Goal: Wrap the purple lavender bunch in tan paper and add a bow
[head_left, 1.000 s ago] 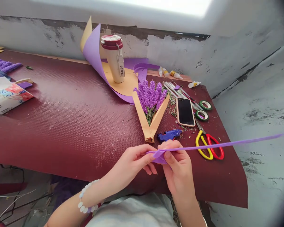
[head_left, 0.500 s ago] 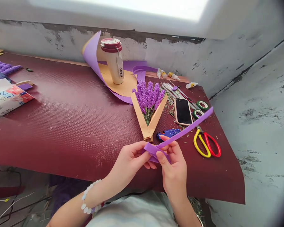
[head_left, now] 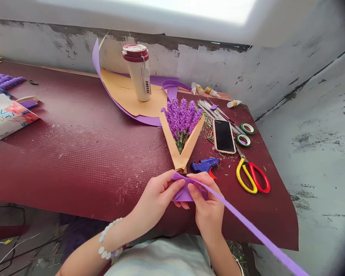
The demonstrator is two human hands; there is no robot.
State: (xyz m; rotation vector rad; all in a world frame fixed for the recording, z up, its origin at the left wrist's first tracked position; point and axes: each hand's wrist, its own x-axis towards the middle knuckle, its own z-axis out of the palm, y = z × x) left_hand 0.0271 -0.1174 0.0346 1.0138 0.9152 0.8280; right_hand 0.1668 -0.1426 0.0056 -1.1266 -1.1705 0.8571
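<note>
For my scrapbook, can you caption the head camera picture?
Left hand and right hand pinch a purple strip near purple flowers.

The table (head_left: 89,165) is being backed by a pale back wall (head_left: 46,50) and flanked by a right wall (head_left: 313,138). Both walls are being marred by dark patches (head_left: 156,40). Above, a white band (head_left: 74,17) is being washed by bright light (head_left: 207,5).

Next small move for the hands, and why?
Probably have the right hand draw the long purple tail snug across the folded part, with the left hand pinning the fold. Both hands pinch the folded part at the table's near edge, while the tail runs past the right hand and out of frame at lower right.
</note>
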